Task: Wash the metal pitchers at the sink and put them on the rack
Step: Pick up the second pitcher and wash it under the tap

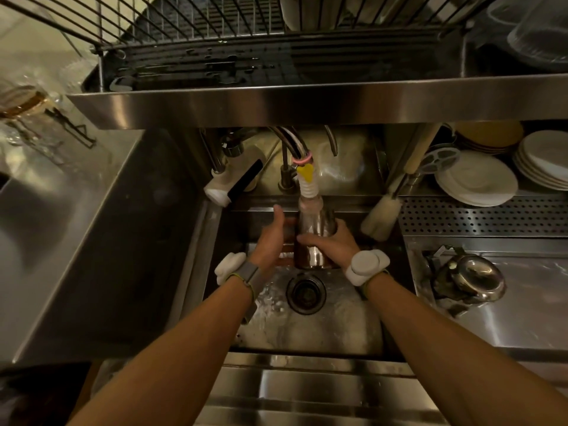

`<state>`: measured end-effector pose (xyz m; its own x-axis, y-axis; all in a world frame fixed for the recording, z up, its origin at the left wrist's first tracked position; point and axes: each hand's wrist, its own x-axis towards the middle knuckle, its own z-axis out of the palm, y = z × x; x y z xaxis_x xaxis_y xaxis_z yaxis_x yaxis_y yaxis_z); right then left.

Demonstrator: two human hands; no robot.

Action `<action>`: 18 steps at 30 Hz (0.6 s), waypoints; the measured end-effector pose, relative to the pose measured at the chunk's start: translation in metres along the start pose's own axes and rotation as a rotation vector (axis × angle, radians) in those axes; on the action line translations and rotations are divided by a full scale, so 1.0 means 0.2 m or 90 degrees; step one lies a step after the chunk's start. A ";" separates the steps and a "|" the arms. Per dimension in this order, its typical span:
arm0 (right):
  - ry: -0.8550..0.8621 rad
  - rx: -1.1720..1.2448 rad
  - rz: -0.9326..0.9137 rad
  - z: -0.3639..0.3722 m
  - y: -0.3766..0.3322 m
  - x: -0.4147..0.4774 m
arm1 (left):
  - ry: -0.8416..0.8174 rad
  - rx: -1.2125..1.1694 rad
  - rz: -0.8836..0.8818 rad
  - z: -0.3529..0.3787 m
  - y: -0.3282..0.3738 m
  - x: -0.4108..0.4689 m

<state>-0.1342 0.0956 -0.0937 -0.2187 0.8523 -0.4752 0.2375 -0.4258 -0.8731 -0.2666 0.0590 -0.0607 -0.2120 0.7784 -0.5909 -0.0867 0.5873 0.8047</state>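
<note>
Your two bare forearms reach forward from the bottom edge, converging over the stainless steel sink basin (338, 321). Each wrist carries a strap with white padded blocks.

Your right hand (333, 245) wraps the right flank of the cylindrical polished metal pitcher (313, 238), thumb lying across its front; the fingers curl closed around the body. Your left hand (270, 238) stands just beside the pitcher's left side, palm turned toward it, fingers (278, 215) extended and held together, pointing away from you. Whether that palm touches the metal cannot be told.

The pitcher is held over the sink, above and behind the round black drain (305, 290), its mouth directly under the white ribbed faucet nozzle (309, 187) with a yellow clip. Water lies foaming on the basin floor around the drain.

Overhead, the black wire dish rack (196, 29) sits on a steel shelf. Stacked white plates (479, 182) lie on the right. A domed chrome fitting (470, 279) rests on the right steel surface (522, 318).

No brand, label or writing is legible anywhere.
</note>
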 end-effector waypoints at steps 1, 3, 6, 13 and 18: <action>0.008 -0.009 0.014 0.00 0.00 -0.01 | 0.013 0.001 -0.005 -0.02 -0.01 0.01; 0.003 -0.001 0.034 0.02 0.01 -0.02 | 0.071 -0.001 -0.014 -0.06 -0.03 0.02; 0.098 0.138 0.039 0.04 0.00 -0.01 | 0.122 0.020 -0.006 -0.11 -0.05 0.04; 0.084 0.131 0.047 0.06 -0.04 -0.05 | 0.077 0.054 -0.025 -0.12 -0.07 0.04; 0.049 0.114 0.050 0.06 -0.06 -0.04 | 0.035 0.051 -0.031 -0.08 -0.06 0.03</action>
<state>-0.1472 0.0905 -0.0820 -0.1317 0.8316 -0.5395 0.0772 -0.5340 -0.8420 -0.2822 0.0524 -0.0732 -0.2634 0.7362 -0.6234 -0.0200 0.6419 0.7665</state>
